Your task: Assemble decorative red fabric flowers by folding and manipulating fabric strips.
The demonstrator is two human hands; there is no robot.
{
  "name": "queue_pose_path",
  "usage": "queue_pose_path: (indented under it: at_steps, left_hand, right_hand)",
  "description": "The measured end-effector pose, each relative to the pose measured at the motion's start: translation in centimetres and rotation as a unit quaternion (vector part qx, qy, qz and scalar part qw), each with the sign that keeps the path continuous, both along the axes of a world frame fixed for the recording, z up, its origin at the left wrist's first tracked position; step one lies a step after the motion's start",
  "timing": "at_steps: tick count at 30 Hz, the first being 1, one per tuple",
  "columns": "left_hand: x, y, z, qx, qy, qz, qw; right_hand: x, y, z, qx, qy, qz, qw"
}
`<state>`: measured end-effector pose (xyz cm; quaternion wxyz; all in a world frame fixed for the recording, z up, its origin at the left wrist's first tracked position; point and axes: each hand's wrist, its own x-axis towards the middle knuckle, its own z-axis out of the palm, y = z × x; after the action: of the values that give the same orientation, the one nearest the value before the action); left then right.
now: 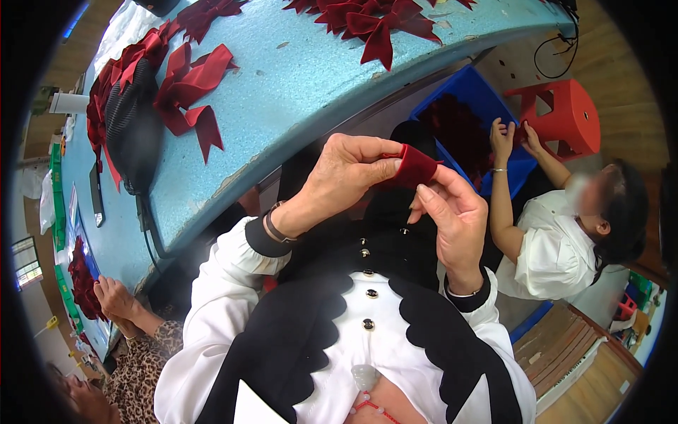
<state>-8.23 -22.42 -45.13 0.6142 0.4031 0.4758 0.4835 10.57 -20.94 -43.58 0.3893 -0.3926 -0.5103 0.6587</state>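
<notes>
A folded piece of dark red velvet ribbon (415,168) is held up in front of my body. My left hand (339,173) pinches its left side between thumb and fingers. At the ribbon's right edge, my right hand (455,222) has its fingers curled, with the index fingertip against the velvet and the thumb close below. On the blue table to the left lies a loose red velvet bow (189,95) with hanging tails. More finished bows (381,25) are heaped at the table's far edge.
A black ribbed object with a cord (133,120) rests on the light-blue table (247,92). To the right, a co-worker (558,247) reaches over a blue bin (512,169) of red pieces beside a red stool (565,120). Another person's hands (116,300) handle red ribbon at lower left.
</notes>
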Motion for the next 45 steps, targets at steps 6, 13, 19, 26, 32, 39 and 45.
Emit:
queue_pose_path:
  at_steps: [6,13,19,26,32,39,45]
  left_hand:
    - [-0.7,0.0,-0.6,-0.057,-0.06,-0.03,0.996]
    - [-1.2,-0.7,-1.4,-0.059,-0.14,-0.033,0.988]
    - [-1.1,-1.1,-1.2,-0.075,-0.163,-0.043,0.983]
    - [-1.4,-1.4,-0.7,-0.081,-0.091,-0.059,0.991]
    - [-1.7,-1.5,-1.0,-0.074,-0.087,-0.058,0.992]
    - [-1.9,-1.2,-1.4,-0.083,-0.076,-0.057,0.992]
    - [-1.9,-1.0,-1.9,-0.075,-0.054,-0.046,0.995]
  right_hand:
    - [2.2,0.1,0.9,0.037,-0.023,-0.016,0.999]
    - [3.2,-0.2,-0.3,0.129,-0.077,-0.105,0.983]
    - [2.1,-0.8,0.3,0.148,-0.057,-0.079,0.984]
    - [2.0,-1.5,-1.0,-0.021,-0.023,0.007,0.999]
    - [1.2,-1.4,-1.1,-0.07,0.002,0.013,0.997]
    - [1.3,-1.1,-1.9,-0.074,0.031,0.015,0.997]
    - [0.5,-1.0,-2.0,-0.165,0.136,-0.019,0.977]
